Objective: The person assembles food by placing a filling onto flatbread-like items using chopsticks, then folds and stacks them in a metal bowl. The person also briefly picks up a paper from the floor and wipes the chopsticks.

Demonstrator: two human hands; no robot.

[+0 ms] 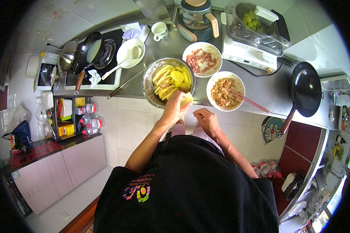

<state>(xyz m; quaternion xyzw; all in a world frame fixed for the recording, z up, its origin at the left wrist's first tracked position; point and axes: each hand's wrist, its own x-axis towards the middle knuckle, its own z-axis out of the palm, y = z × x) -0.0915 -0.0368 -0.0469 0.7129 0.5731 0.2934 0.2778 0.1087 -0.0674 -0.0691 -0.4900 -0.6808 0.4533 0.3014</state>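
At the far left a dark blue bag (21, 136) lies on a dark red cabinet top (42, 149); the fisheye bends this side strongly and the small things there are hard to make out. The open shelf (72, 116) under the counter holds bottles and yellow packets, too small to tell more. On the stove (93, 64) stands a black pan (90, 50) with a pale liquid inside, its handle pointing to the front. Beside it a white plate (130, 52) carries a white ladle.

The metal bowl (168, 80) stands at the counter edge and is filled with yellow slices, laid close together. The left hand (175, 108) is at the near rim of this bowl, and its fingers are curled around one yellow slice (186, 99), which is just over the rim. The right hand (207, 121) is lower, in front of the counter edge, with the fingers bent loosely; I cannot tell if it holds something, because the palm faces away.

Behind, one white bowl (202, 59) contains pink chopped meat. The other white bowl (225, 91) contains a brown mixture, and chopsticks (247, 100) rest in it. A clear steamer (256, 27) at the back has green grapes inside. At the right a black frying pan (305, 89) lies on the grey counter (268, 87). The person's dark shirt hides the floor below.
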